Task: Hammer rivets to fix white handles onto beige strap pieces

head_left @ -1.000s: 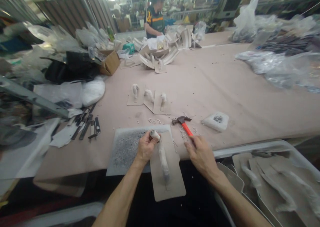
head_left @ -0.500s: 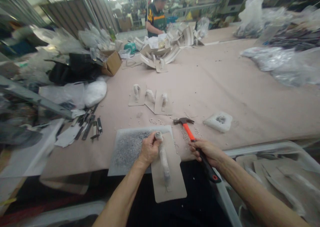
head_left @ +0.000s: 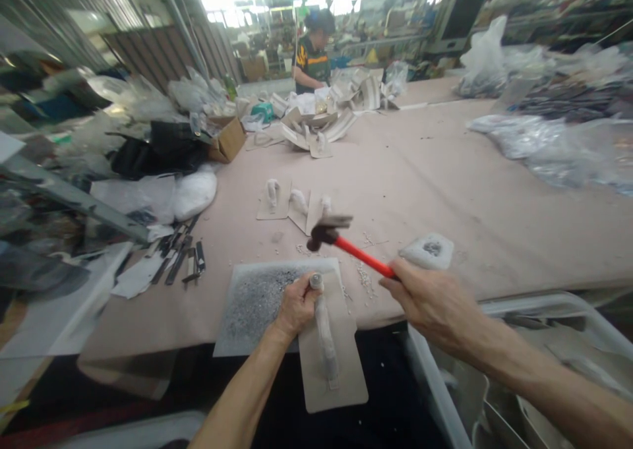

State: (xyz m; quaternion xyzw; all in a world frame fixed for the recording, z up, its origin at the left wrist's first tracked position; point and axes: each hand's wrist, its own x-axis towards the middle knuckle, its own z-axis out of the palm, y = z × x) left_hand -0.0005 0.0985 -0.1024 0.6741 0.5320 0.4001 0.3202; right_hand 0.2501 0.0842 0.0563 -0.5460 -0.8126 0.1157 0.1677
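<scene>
Head view: I see the left hand (head_left: pixel 295 305), the nearer, clasping the top of a wrapped handle (head_left: pixel 324 335), whose long axis runs back from it; the right hand (head_left: pixel 429 296) grips a hammer (head_left: pixel 363 256) slanting forward-left.

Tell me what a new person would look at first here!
Probably the red-shafted claw hammer with a dark metal head, held up in the right hand over the pinkish tabletop. Next, perhaps the flat beige board with a pale wrapped handle, in the left hand at the tabletop's near edge.
</scene>
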